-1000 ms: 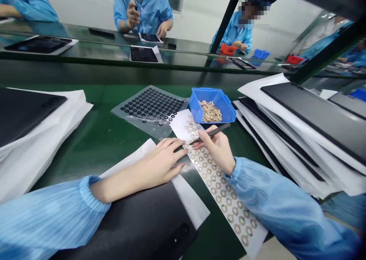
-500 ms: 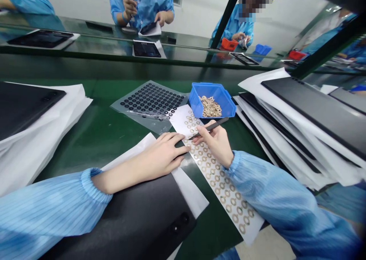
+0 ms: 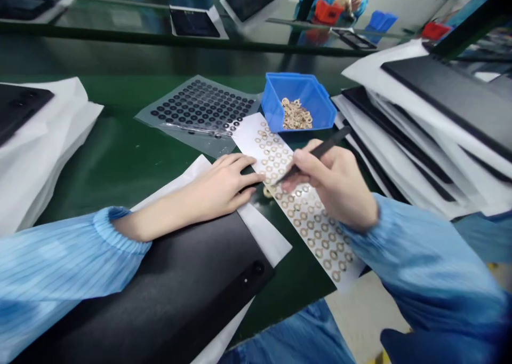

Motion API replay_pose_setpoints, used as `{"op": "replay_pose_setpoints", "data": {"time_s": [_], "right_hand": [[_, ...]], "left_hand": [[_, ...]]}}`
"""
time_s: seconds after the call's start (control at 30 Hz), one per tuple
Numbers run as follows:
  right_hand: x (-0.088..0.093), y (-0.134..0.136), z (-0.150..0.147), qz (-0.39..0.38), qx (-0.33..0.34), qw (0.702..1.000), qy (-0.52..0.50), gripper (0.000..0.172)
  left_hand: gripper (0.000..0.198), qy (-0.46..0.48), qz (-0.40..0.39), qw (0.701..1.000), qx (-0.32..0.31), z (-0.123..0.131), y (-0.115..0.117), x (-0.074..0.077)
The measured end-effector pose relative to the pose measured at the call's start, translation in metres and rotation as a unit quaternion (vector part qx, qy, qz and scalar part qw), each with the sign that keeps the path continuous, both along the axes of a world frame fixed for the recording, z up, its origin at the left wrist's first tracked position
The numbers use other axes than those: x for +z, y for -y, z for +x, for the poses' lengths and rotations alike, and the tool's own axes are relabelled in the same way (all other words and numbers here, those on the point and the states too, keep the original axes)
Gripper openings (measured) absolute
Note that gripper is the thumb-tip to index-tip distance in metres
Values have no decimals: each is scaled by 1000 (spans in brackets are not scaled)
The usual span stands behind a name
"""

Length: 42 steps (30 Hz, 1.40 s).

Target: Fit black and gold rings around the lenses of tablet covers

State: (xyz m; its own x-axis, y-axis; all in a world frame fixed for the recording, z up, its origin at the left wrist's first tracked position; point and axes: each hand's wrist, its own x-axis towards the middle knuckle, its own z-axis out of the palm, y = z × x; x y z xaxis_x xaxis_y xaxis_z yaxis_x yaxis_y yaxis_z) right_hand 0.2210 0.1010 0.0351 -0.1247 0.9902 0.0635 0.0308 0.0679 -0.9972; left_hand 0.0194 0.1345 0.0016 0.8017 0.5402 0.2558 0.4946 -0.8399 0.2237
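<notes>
My right hand (image 3: 334, 185) is closed on dark tweezers (image 3: 320, 151), their tip resting on a long white strip (image 3: 296, 198) covered with several gold rings. My left hand (image 3: 219, 187) lies flat with fingers stretched out, pressing the far corner of a black panel (image 3: 168, 294) on white foam sheet, fingertips beside the strip. A blue bin (image 3: 298, 101) of loose gold rings stands just beyond the strip. A clear sheet of black ring stickers (image 3: 200, 110) lies to the left of the bin.
Stacks of black panels between white sheets (image 3: 424, 113) fill the right side, and another stack (image 3: 28, 124) sits at the left. A raised conveyor shelf (image 3: 192, 25) carries tablets at the back. Other people in blue coats work beyond it. Green mat (image 3: 116, 161) covers the bench.
The camera tipped downward, so everything shifted up in view. My right hand drew back along the strip toward me, tweezers still in it. My left hand stayed on the panel corner.
</notes>
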Motion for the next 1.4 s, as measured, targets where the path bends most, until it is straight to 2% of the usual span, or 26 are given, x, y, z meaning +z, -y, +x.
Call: {"op": "replay_pose_setpoints", "data": {"time_s": [0.07, 0.13, 0.2, 0.3, 0.4, 0.5, 0.7, 1.4], "right_hand": [[9, 36, -1, -58, 42, 997, 31, 26], [8, 71, -7, -112, 49, 992, 38, 24], [-5, 98, -15, -126, -2, 992, 12, 24], [-27, 116, -27, -94, -114, 988, -40, 24], [-38, 117, -35, -75, -161, 983, -33, 22], [-38, 116, -37, -72, -163, 984, -13, 22], [-39, 118, -35, -63, -162, 985, 17, 19], [-38, 118, -36, -38, -176, 982, 61, 15]], "left_hand": [[33, 11, 18, 1000, -1, -1, 0, 1], [33, 27, 41, 999, -8, -4, 8, 3], [31, 34, 48, 998, -27, -13, 25, 7], [27, 33, 19, 997, -62, -32, 64, 10], [26, 17, 2, 996, -90, -50, 98, 11], [27, -12, -8, 994, -112, -55, 111, 11], [31, -12, -30, 993, -117, -47, 106, 8], [40, -40, -37, 992, -118, -48, 107, 10]]}}
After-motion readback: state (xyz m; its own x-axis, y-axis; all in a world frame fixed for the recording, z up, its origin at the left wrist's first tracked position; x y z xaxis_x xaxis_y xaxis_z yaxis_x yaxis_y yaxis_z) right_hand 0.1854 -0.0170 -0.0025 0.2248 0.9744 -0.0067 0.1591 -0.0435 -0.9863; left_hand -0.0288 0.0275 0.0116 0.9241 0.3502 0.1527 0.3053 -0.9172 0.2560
